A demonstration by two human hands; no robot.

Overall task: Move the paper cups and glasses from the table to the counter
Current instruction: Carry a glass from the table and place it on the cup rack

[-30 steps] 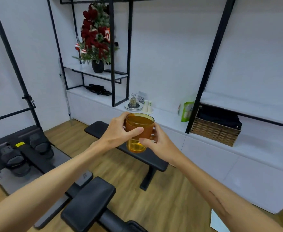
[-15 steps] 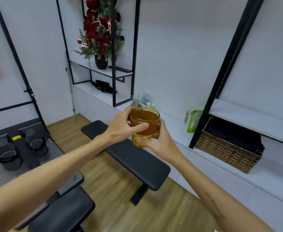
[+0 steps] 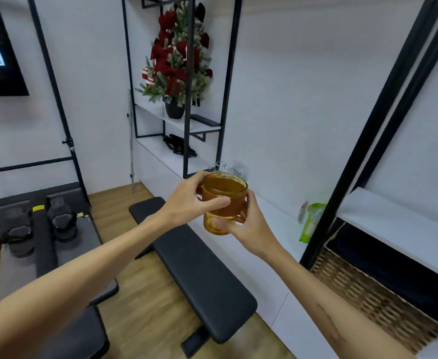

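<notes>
- Both hands are gripping the amber glass (image 3: 224, 200) — left hand (image 3: 189, 200) wrapping its side, right hand (image 3: 249, 224) cupping its base.
- Glass is hovering upright above the black bench (image 3: 199, 265), near the white counter (image 3: 272, 224) edge.

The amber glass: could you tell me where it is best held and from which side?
Grip the amber glass round its straight wall from both sides, as the left hand and right hand do; it stands upright and open-topped.

No readable text, labels or numbers anywhere
</notes>
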